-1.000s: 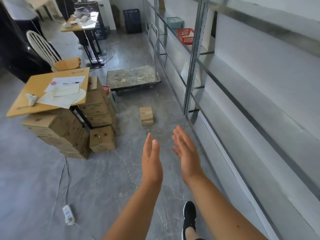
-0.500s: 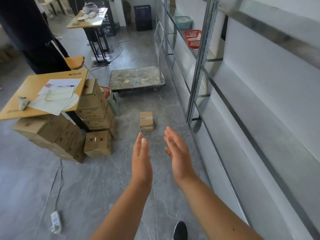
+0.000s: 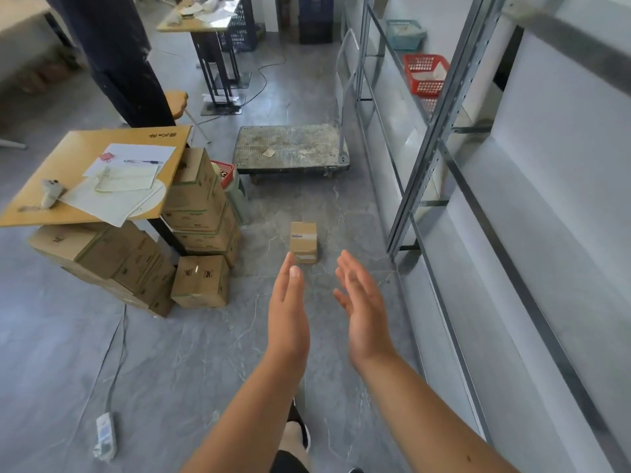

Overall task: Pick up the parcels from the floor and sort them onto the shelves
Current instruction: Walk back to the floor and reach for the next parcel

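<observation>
Nearest, both bare forearms reach forward over the grey marbled floor [image 3: 170, 363], the left hand [image 3: 288, 314] and right hand [image 3: 363, 312] flat and empty, fingers extended, palms facing each other with a gap between them. Just beyond the fingertips a small parcel [image 3: 303, 241] lies alone on the floor: a brown cardboard box, roughly cubic, with a white label across its top and pale tape along its near lower edge. To its left stands a stack of larger cardboard boxes [image 3: 199, 230], beside a tilted wooden tabletop [image 3: 85, 148] strewn with papers. To the right run the metal shelves [image 3: 440, 107], their grey boards bare nearby. Farther back a flat platform trolley [image 3: 292, 150] sits against the shelving, and a red basket [image 3: 425, 75] rests on a far shelf.
</observation>
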Demonstrator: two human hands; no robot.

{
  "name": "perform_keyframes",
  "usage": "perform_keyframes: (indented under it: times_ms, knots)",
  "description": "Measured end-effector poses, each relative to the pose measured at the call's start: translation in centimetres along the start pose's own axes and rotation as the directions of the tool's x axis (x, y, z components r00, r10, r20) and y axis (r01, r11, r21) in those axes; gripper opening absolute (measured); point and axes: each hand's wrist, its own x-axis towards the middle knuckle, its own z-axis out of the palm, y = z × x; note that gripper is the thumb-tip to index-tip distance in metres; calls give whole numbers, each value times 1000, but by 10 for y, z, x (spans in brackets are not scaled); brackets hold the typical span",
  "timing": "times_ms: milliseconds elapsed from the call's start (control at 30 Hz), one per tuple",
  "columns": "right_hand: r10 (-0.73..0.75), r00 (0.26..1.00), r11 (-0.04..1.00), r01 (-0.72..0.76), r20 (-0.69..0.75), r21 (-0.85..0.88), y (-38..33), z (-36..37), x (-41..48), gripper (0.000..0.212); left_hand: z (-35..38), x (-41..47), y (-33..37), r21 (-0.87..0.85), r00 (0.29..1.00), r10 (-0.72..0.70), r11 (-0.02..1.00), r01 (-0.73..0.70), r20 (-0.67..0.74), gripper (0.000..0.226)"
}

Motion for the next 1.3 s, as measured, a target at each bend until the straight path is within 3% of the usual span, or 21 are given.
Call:
perform_keyframes:
  times_ms: [267, 567, 667, 833, 1000, 1167, 1300]
  knots:
    - [38, 998, 999, -39, -59, -19, 8, 46, 108, 39, -24, 134, 32, -74, 996, -79, 994, 82, 45, 34]
    - [27, 996, 999, -30, -81, -30, 8, 103, 198, 39, -44, 245, 55, -44, 992, -118, 992, 119, 35, 45]
    - [17, 997, 997, -23, -80, -68, 11, 108, 227, 50, -40, 275, 56, -28, 990, -139, 990, 140, 29, 47]
    - [59, 994, 996, -65, -94, -60, 20, 101, 287, 54, -21, 329, 54, -7, 985, -175, 985, 175, -2, 46]
    - [98, 992, 991, -104, -73, -87, 22, 84, 371, 43, 12, 398, 53, 47, 985, -165, 985, 167, -60, 51]
    - [117, 993, 986, -118, -12, -120, 15, 69, 460, 51, 49, 466, 56, 70, 976, -186, 979, 194, -111, 51]
    - [128, 991, 982, -123, 26, -142, 22, 61, 524, 69, 79, 511, 61, 52, 971, -183, 980, 193, -151, 48]
